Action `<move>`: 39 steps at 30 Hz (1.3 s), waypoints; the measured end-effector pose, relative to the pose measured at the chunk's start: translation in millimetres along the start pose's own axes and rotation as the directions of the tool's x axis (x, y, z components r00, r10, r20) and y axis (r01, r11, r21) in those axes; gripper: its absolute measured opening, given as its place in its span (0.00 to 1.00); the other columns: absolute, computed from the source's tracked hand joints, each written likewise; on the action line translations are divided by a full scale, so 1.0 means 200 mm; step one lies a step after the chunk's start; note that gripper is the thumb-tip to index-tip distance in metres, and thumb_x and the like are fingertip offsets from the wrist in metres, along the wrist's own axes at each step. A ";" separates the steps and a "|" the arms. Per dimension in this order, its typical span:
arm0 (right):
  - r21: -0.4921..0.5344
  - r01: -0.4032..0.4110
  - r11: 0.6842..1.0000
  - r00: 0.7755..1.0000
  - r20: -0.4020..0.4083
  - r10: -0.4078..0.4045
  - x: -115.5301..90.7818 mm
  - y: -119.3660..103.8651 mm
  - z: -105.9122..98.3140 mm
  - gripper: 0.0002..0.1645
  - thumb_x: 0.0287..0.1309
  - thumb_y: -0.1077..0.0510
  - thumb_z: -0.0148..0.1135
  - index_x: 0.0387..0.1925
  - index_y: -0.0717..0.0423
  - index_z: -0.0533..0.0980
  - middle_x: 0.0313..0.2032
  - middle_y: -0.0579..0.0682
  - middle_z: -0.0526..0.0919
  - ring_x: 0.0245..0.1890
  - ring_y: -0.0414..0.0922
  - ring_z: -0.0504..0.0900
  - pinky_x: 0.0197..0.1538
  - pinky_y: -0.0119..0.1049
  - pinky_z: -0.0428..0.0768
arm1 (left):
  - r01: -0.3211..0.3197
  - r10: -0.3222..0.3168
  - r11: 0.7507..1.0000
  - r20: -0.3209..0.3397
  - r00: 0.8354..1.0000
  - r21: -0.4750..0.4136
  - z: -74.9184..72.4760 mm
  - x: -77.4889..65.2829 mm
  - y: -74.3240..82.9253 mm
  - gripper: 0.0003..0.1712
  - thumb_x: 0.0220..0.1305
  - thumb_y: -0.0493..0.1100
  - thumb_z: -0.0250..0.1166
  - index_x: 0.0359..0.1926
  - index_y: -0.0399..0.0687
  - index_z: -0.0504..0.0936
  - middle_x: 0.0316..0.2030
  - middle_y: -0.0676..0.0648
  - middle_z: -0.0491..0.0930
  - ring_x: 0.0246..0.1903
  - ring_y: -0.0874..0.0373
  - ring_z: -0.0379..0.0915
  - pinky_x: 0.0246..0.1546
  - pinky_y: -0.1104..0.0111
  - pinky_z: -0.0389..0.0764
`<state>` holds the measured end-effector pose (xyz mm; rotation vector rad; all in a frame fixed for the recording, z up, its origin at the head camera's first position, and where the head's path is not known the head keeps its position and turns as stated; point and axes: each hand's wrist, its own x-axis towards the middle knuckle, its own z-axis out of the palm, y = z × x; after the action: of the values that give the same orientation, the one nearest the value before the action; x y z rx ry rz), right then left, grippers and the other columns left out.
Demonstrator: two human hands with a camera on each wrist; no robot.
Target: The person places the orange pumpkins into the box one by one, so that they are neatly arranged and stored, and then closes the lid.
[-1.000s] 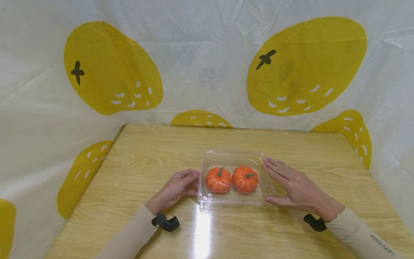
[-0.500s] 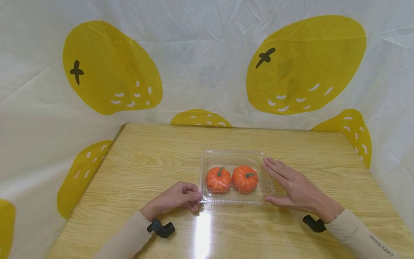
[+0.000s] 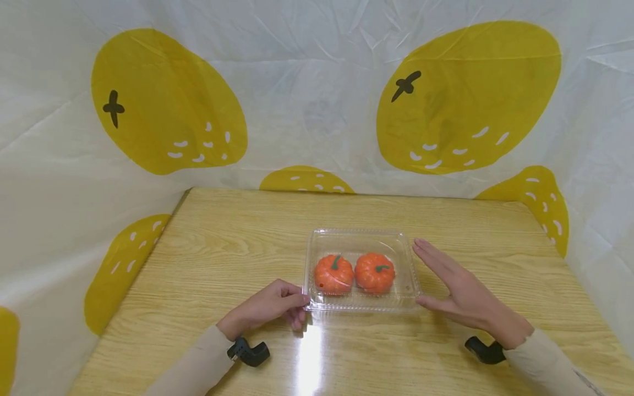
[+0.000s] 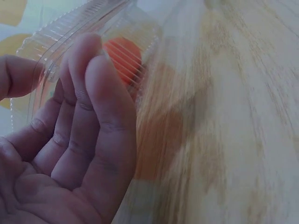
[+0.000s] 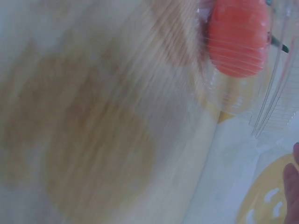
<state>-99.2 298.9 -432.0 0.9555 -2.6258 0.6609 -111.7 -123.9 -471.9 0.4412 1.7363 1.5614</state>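
A clear plastic clamshell container (image 3: 359,242) sits on the table in the head view, its lid down. Inside it, side by side, are two small orange pumpkins with green stems, a left pumpkin (image 3: 334,275) and a right pumpkin (image 3: 375,274). My left hand (image 3: 269,305) pinches the container's near left corner; the left wrist view has the thumb and fingers (image 4: 110,98) on either side of the rim. Beside the container's right edge, my right hand (image 3: 463,289) holds its fingers straight, thumb spread. Only its fingertips (image 5: 290,179) show in the right wrist view, apart from the container.
The wooden table (image 3: 238,236) has a bright reflection in front of the container. A white cloth (image 3: 312,104) with yellow lemon prints hangs behind the table and along both sides. Each wrist wears a black band mount.
My left hand has slid down from the container's left side to its near corner and pinches it. My right hand has drawn back slightly to the right. The container stays in place.
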 end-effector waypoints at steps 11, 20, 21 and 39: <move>0.263 -0.395 0.880 0.914 0.014 0.406 -0.08 -0.02 0.00 0.19 0.75 0.59 0.57 0.62 0.59 0.76 0.51 0.56 0.86 0.42 0.27 0.83 0.45 0.19 0.79 | 0.017 -0.018 0.999 -0.011 1.000 -0.039 0.02 0.02 -0.02 0.25 0.77 0.47 0.55 0.39 0.23 0.81 0.26 0.53 0.85 0.24 0.65 0.80 0.30 0.72 0.85; 0.554 -0.530 0.643 0.848 0.360 0.388 -0.15 -0.02 0.04 0.16 0.80 0.58 0.49 0.53 0.66 0.77 0.35 0.46 0.86 0.35 0.41 0.85 0.40 0.33 0.85 | -0.001 0.000 1.000 -0.043 0.999 -0.015 0.04 0.01 -0.01 0.24 0.78 0.47 0.55 0.37 0.26 0.81 0.25 0.54 0.83 0.23 0.65 0.79 0.30 0.74 0.84; 0.584 -0.547 0.600 0.837 0.407 0.367 -0.15 -0.01 0.04 0.17 0.80 0.57 0.48 0.52 0.68 0.76 0.35 0.46 0.86 0.35 0.41 0.86 0.40 0.34 0.86 | -0.005 0.005 1.000 -0.046 0.999 -0.013 0.04 0.01 -0.01 0.24 0.78 0.47 0.55 0.37 0.25 0.81 0.25 0.55 0.83 0.23 0.65 0.79 0.30 0.74 0.83; 0.835 -0.536 0.126 0.840 0.512 0.181 -0.17 -0.06 0.17 0.24 0.81 0.62 0.38 0.47 0.63 0.83 0.37 0.44 0.90 0.36 0.39 0.90 0.43 0.35 0.90 | -0.015 0.016 1.000 -0.146 0.989 0.006 0.04 0.02 -0.02 0.21 0.75 0.44 0.56 0.39 0.25 0.82 0.24 0.55 0.83 0.23 0.65 0.77 0.28 0.75 0.81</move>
<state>-68.8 291.1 -471.4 0.5372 -2.4431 2.7663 -107.7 -116.0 -477.8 0.3504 1.8511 1.6365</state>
